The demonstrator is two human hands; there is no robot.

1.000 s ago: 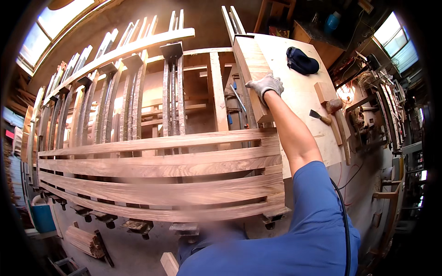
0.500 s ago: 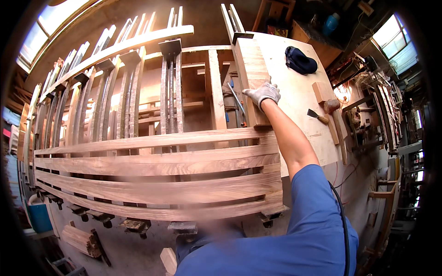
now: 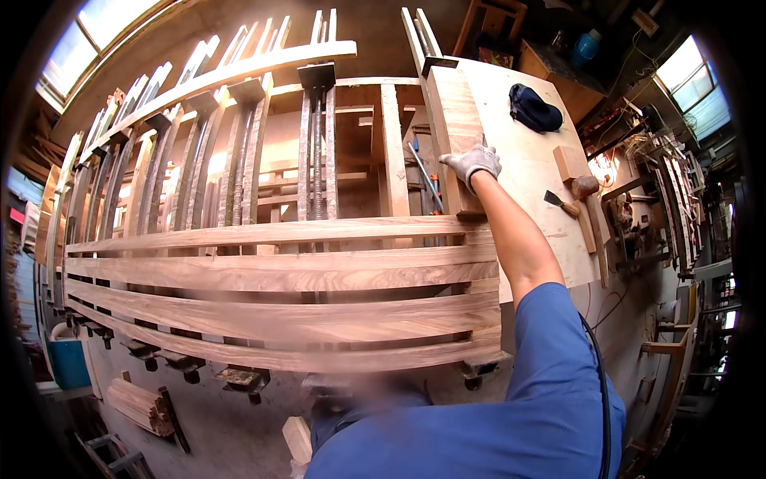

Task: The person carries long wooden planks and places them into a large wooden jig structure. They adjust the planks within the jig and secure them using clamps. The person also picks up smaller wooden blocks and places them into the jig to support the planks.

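In a pale work glove, my right hand [image 3: 475, 163] rests on the near part of a thick wooden block [image 3: 453, 100]. Its thumb points left and the fingers are spread over the block and its right side. Just in front of the block lie several long wooden boards [image 3: 279, 273], side by side with dark gaps between them, joined at shorter pieces on their right end. Long screw clamps [image 3: 317, 160] extend behind the boards. A blue-handled tool [image 3: 427, 177] lies left of the block. My left hand is out of view.
On the pale sheet [image 3: 511, 203] at right are a dark cap [image 3: 536, 108], a scraper [image 3: 563, 204], a mallet [image 3: 586, 188] and a wood offcut [image 3: 569, 162]. A bundle of wood strips [image 3: 142, 405] and a blue bucket [image 3: 70, 364] stand at lower left.
The whole view has shifted, so the bench and boards appear farther right and slightly higher. My right hand stays on the block with much the same pose.
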